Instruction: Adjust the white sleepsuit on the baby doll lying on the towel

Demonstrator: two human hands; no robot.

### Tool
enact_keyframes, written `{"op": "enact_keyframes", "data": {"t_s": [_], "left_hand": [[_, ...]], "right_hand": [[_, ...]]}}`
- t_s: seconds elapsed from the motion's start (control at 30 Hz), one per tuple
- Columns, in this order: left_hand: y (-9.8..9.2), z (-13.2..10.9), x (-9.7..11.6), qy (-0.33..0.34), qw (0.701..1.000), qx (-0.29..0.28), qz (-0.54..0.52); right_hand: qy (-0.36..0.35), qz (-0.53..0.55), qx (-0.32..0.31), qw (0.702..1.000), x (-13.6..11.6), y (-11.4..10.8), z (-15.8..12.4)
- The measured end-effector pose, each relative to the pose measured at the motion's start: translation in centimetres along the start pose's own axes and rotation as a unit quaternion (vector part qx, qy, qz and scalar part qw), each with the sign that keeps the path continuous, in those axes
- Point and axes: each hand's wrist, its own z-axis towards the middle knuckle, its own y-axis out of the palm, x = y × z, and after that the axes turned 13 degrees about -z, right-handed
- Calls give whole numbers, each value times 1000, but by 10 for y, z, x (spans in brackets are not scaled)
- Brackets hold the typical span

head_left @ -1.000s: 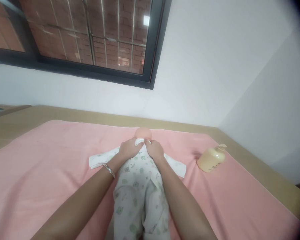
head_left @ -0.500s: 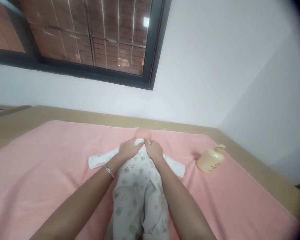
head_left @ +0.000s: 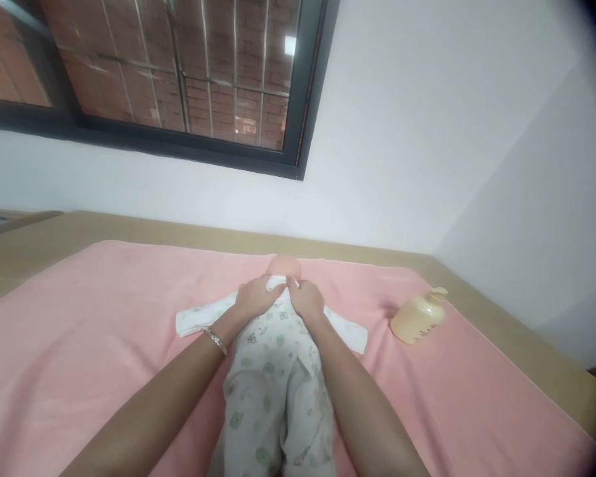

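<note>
A white baby outfit (head_left: 278, 351) with a green print lies stretched along the pink sheet, its sleeves spread to both sides. It is on what looks like a baby doll, whose smooth, rounded pink head (head_left: 285, 266) shows beyond the collar. My left hand (head_left: 255, 297), with a bracelet on its wrist, is closed on the left side of the outfit's neckline, thumb pointing inward. Opposite it, my right hand (head_left: 305, 298) grips the right side of the neckline. The thumbs nearly meet at the collar; most fingertips are hidden. The trouser legs run toward me between my forearms.
To the right, a yellowish bottle (head_left: 417, 319) with a pale top leans on the pink sheet (head_left: 104, 298). Around the sheet runs a wooden edge (head_left: 189, 232), against a white wall (head_left: 402, 132). A dark-framed window (head_left: 179, 79) with bars is above.
</note>
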Motion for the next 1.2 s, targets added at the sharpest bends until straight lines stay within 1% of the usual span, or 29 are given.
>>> {"op": "enact_keyframes", "data": {"t_s": [0.37,0.6,0.73,0.83,0.93,1.03,1.13,1.2], "left_hand": [[4,2,-5,29,999,26,6],[3,1,-3,28,999,20,-2],[-1,-1,0,17,1000,15,15],[-4,-4,4,-5,999,11,35],[-6,-5,7,-8,999,8,39],[-7,-6,9,-3,999,19,41],[-10,-8,13,2,998,28,57],[-11,-11,16,5,997,23,76]], "right_hand": [[6,12,18,1000,-2,-2,-2],[-4,-6,19,1000,-2,-5,-3],[-20,-21,10,1000,-2,-10,-4],[-29,-37,-12,999,-4,-17,-6],[-51,-73,-33,995,-9,-31,-15],[-85,-102,-29,991,-16,-47,-29],[-107,-101,-36,988,-21,-59,-42],[-110,-90,-56,988,-21,-61,-44]]}}
